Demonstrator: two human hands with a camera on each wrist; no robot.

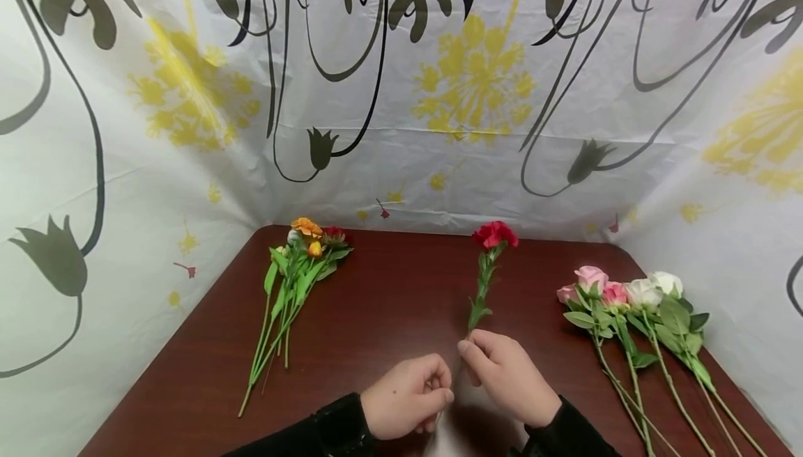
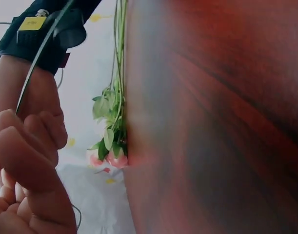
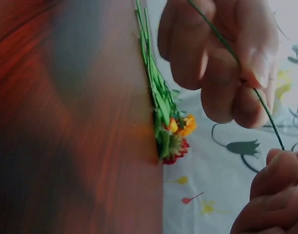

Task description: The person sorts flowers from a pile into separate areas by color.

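Observation:
A red carnation (image 1: 495,234) with a long thin green stem stands up between both hands, its bloom pointing away from me. My right hand (image 1: 511,377) pinches the stem just below the leaves, between thumb and index finger. Lower down, my left hand (image 1: 410,396) grips the same stem with curled fingers. In the right wrist view the stem (image 3: 268,114) runs from the left hand (image 3: 227,58) down to the right hand (image 3: 275,195). From the left wrist, the lower stem (image 2: 39,56) shows extending past the left hand (image 2: 34,170), with the right sleeve behind.
A bunch of orange, yellow and dark red flowers (image 1: 291,283) lies at the table's left. Pink and white roses (image 1: 627,293) with long stems lie along the right edge. Beyond the brown table (image 1: 401,290) hangs a white patterned sheet (image 1: 389,109), enclosing the back and sides.

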